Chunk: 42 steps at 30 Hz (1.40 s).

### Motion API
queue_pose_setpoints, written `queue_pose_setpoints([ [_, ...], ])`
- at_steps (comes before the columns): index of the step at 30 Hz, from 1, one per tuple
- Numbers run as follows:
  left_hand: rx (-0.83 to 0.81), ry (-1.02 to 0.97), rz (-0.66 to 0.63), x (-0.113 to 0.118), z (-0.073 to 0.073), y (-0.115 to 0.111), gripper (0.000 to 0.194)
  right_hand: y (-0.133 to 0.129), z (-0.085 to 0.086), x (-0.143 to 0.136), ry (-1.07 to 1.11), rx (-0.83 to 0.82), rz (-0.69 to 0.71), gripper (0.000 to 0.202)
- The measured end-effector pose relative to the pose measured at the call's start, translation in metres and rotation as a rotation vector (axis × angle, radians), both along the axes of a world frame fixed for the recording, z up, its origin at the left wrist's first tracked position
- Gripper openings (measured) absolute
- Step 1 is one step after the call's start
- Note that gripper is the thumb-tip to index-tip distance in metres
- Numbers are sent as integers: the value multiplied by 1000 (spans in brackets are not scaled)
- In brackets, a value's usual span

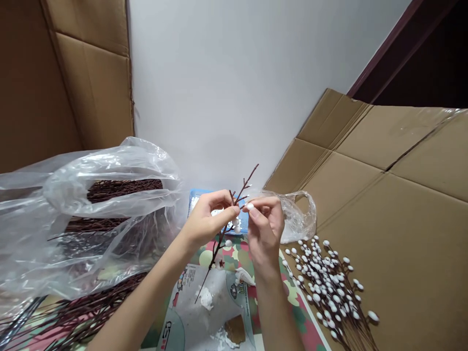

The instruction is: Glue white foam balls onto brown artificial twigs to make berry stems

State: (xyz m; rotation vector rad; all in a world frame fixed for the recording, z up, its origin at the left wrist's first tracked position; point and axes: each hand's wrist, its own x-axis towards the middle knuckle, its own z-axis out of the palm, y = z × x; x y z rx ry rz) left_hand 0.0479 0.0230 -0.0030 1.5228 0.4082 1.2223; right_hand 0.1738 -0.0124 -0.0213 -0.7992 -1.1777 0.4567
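Note:
My left hand [215, 214] pinches a dark brown branch [212, 258] with short side twigs. The branch slants from lower left to upper right, and a few white balls sit on its lower twigs. Just right of it, my right hand [266, 224] holds a small white ball [250, 206] between thumb and fingertips, at the tip of a side twig. Whether the ball is on the twig I cannot tell. Behind my hands stands a blue basket [193, 196] with white balls in it, partly hidden by the fingers.
A clear plastic bag [109, 161] of brown branches lies left, with loose branches [98, 307] before it. Finished-looking white-balled stems [329, 278] lie right. A sheet [197, 321] with white paste [206, 298] and a brown piece [235, 329] covers the patterned table. Cardboard [395, 219] stands right.

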Motion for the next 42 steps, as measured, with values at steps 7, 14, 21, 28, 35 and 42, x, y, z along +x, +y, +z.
queue_pose_setpoints([
  [7, -13, 0, 22, 4, -3, 5, 18, 5, -3, -1, 86, 87, -65, 3],
  [14, 14, 9, 43, 7, -4, 7, 19, 9, -12, -3, 80, 66, -107, 3],
  [21, 16, 66, 34, 7, -4, 7, 23, 9, -12, -5, 108, 85, -32, 4],
  [28, 46, 69, 82, 11, -5, 5, 22, 12, -15, -13, 174, 174, -88, 9],
  [35, 17, 65, 131, 19, -9, -2, 20, 12, -18, -13, 172, 226, -191, 10],
  [42, 10, 38, 158, 22, -11, -4, 20, 14, -18, -10, 139, 218, -216, 8],
])
